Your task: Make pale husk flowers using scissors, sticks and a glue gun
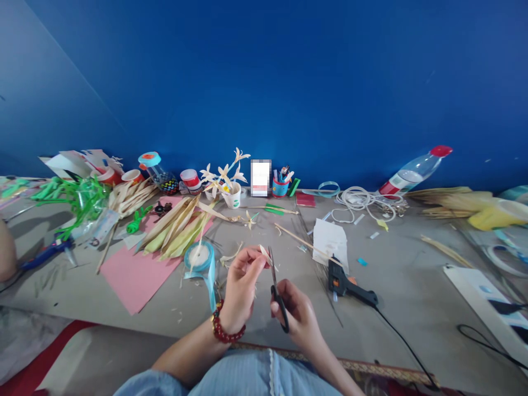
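Note:
My left hand (246, 275), with a red bead bracelet at the wrist, pinches a small pale piece of husk (264, 252) between thumb and fingertips. In my right hand (293, 308) is a pair of black-handled scissors (279, 307), their blades pointing up beside the pale piece. Whether the blades touch it is too small to tell. Left of my left hand lies a roll of light blue ribbon (198, 257), its loose end hanging toward me. A black glue gun (350, 286) rests on the grey table (388, 264) to the right of my right hand.
Husks (175, 228) lie partly on pink paper (138, 278). Husk flowers stand in a white cup (232, 197) near the blue wall. White cable (358, 201), a tilted bottle (414, 173) and a power strip (487, 308) are at right. Another person's arm (6, 253) shows at far left.

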`<state>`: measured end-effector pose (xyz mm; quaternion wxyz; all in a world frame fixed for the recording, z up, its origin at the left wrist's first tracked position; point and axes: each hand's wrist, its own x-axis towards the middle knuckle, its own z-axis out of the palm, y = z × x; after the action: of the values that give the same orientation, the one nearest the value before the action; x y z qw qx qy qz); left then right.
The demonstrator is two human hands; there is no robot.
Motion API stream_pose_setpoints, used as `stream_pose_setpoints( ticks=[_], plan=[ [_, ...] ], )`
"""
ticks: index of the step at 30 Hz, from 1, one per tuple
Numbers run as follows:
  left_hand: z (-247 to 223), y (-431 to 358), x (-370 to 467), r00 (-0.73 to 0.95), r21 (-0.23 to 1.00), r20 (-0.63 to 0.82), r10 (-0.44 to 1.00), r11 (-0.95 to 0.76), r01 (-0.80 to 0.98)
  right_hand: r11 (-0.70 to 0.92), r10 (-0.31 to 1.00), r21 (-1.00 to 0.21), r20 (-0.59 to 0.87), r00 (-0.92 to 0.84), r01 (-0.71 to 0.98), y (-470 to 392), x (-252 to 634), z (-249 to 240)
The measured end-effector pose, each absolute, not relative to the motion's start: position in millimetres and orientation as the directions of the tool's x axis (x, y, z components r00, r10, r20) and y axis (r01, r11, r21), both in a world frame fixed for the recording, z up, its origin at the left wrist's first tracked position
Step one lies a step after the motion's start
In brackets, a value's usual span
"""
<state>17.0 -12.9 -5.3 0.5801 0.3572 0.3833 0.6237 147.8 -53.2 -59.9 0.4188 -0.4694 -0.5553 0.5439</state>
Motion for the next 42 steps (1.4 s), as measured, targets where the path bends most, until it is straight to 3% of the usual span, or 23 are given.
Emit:
stream_pose_setpoints(
  ticks=[12,20,30,38,42],
  plan=[
    [-5,-12,17,-0.064,0.925,0.026,0.998,-0.048,-0.377,-0.039,0.98,-0.997,-0.051,-0.191,0.066,-55,151,-66],
    [-5,-13,18,-0.052,0.923,0.024,0.998,-0.042,-0.383,-0.058,0.998,-0.964,-0.054,-0.023,-0.258,-52,150,-50],
    [-11,-21,23,-0.053,0.879,-0.002,0.999,-0.023,-0.476,0.037,0.984,-0.957,-0.015,0.177,-0.288,-32,134,-26],
    [-11,-26,15,-0.02,0.881,-0.024,1.0,0.012,-0.473,0.061,0.993,-0.941,0.023,0.115,-0.333,-29,141,-22],
    [1,-15,-4,0.076,0.971,0.093,0.993,-0.073,-0.228,0.008,0.999,-0.921,0.02,-0.026,-0.39,-24,148,-15]
  ],
)
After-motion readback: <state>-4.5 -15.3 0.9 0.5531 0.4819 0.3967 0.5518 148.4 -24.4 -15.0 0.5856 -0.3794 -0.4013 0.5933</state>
